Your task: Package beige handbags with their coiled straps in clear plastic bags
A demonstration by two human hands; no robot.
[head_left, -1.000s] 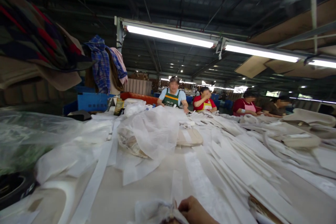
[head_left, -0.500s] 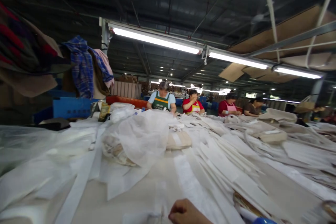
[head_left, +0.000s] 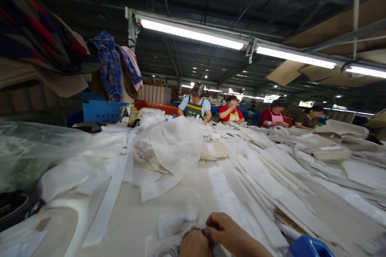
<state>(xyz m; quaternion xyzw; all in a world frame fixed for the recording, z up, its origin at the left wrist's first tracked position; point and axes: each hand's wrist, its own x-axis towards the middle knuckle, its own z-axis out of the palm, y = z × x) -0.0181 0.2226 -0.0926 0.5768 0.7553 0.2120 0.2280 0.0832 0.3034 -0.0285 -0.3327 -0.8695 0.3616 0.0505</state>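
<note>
A curved white strip (head_left: 80,221) lay at your left, then the pale material (head_left: 169,245), bunched by your left hand (head_left: 194,245). Your right hand (head_left: 227,233) curled close beside it; whether either pinched the material could not be told through the blur, with a blue object (head_left: 309,247) farther right

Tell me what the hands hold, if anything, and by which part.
The left hand and right hand meet at a bunched pale cloth and seem to hold it; which part they grip cannot be told, hidden behind the fingers.
</note>
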